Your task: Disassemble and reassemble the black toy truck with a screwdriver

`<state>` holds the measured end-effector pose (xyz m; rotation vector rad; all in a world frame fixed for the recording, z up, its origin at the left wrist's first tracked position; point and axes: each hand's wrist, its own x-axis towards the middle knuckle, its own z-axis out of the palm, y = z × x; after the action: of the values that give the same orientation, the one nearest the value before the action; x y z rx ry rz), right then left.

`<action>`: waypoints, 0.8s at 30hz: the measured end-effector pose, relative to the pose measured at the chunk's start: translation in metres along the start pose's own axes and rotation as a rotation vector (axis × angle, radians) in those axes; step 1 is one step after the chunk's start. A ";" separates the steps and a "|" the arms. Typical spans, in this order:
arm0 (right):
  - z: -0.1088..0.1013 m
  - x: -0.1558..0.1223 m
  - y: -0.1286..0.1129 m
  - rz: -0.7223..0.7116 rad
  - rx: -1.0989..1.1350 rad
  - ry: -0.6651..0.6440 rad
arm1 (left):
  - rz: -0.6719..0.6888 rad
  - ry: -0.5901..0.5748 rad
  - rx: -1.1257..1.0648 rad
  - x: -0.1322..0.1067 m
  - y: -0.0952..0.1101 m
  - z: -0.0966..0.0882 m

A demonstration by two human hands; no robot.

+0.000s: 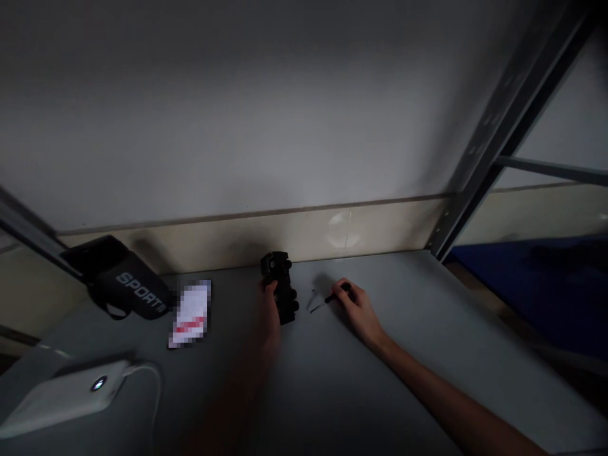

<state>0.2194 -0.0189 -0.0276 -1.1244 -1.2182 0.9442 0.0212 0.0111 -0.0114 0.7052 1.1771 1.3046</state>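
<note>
My left hand [270,310] is closed around the near left side of a black toy vehicle [285,291], which is tilted so that several dark wheels show along its right side. To the right, my right hand [354,304] pinches the black handle of a small screwdriver [324,304]. Its thin metal shaft points left and down towards the tabletop, apart from the toy. Just beyond the screwdriver's tip, a tiny speck [313,291] lies on the table; I cannot make out what it is.
On the grey tabletop [408,285] at the left lie a black pouch [142,294] marked "SPORT", a phone [192,313] with a lit, blurred screen, and a white power bank [71,396] with a cable. A wall stands behind. Metal frame posts [475,171] rise at the sides.
</note>
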 end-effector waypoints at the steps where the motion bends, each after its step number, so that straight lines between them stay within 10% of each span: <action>1: 0.000 0.000 -0.001 0.006 0.021 0.005 | -0.002 -0.018 -0.030 0.000 0.000 0.000; 24: 0.007 -0.013 -0.022 0.052 0.226 -0.048 | -0.211 -0.157 -0.408 -0.007 0.005 0.002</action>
<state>0.2099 -0.0354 -0.0091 -0.9619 -1.0937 1.1246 0.0227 0.0060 -0.0044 0.3662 0.8005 1.2356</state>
